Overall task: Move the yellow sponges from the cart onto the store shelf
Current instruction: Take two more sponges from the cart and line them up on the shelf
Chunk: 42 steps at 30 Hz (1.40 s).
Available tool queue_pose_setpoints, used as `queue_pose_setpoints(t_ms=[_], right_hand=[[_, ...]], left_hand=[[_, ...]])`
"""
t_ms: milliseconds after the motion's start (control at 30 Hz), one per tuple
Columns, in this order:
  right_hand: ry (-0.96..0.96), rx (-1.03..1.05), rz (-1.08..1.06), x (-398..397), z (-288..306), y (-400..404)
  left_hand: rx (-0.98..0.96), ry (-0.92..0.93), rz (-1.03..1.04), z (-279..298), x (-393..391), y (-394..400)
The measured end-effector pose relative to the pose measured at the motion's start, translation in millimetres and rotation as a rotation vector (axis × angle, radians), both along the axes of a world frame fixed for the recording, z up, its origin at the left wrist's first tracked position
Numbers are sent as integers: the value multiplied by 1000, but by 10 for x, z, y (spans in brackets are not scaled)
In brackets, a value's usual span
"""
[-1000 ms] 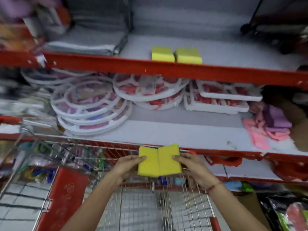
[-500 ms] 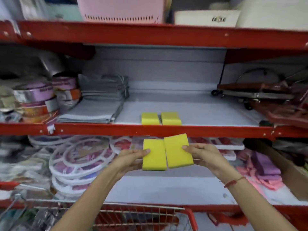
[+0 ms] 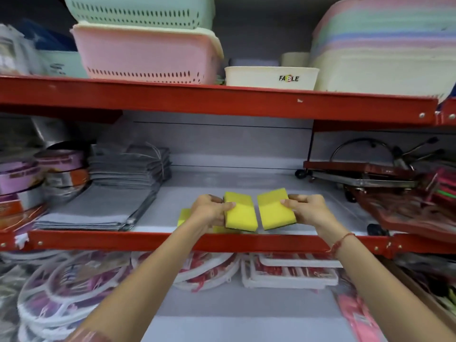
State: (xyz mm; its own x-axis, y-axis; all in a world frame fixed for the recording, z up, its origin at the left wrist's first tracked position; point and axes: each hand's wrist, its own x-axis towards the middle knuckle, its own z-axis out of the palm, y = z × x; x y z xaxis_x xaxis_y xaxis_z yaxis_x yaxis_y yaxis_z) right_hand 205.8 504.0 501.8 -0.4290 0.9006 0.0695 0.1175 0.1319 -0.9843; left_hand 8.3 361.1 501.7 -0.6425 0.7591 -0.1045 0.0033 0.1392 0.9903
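Observation:
My left hand grips one yellow sponge by its left edge, and my right hand grips a second yellow sponge by its right edge. Both sponges hover side by side, slightly apart, just above the front of the grey middle shelf. Another yellow sponge lies on that shelf, mostly hidden behind my left hand, and a sliver of yellow shows under the held sponge. The cart is out of view.
Folded grey cloths are stacked on the shelf's left, with tins beyond. A red wheeled trolley and red packets sit on the right. A red shelf beam crosses overhead with plastic baskets on top. Round netted hangers fill the lower shelf.
Both hands have lifted the two sponges from cart level to the middle shelf and spread them slightly apart. The view has tilted upward, and the cart has dropped out of sight.

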Motion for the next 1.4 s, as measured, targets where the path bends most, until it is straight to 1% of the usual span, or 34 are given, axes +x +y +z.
queue_pose_setpoints(t_ms=[100,233,333,433,500,567,633,667,767,833,900,1000,1133,1233,1400], right_hand=[[-100,48,-55,42,-35,226],[-230,76,-89,128,-161,458],[-394,113,-93,174,-226,490],[-508,150,-105,196,-231,503],[-589,162,-118,174,-225,505],[-678,217,-155,121,-171,433],[-726,308,-160,21,-111,320],[-719,360,-141,-49,-84,260],[-712,563,50,-313,-31,35],[-781,676,198,-527,-52,-117],[-846,750,316,-747,-96,-274],[-888,779,424,-1067,-197,-489],[-925,741,490,-1289,-313,-625],[-955,710,513,-1310,-334,-669],[-952,733,514,-1218,-336,-666]], left_hand=[[-60,109,2,18,113,278],[-167,264,-47,-36,273,505],[-257,430,-50,-75,361,587],[-336,656,-20,-85,419,632],[-364,775,2,-86,423,649],[-353,845,21,-63,386,628],[-309,876,10,-34,288,572],[-282,884,-8,-20,225,527],[-249,931,-81,-40,-15,296],[-303,1003,-132,-110,-191,111],[-404,1069,-179,-195,-360,-56],[-516,1081,-237,-283,-569,-251],[-602,1111,-299,-359,-680,-353],[-615,1117,-338,-383,-652,-337],[-589,1108,-387,-381,-550,-268]])
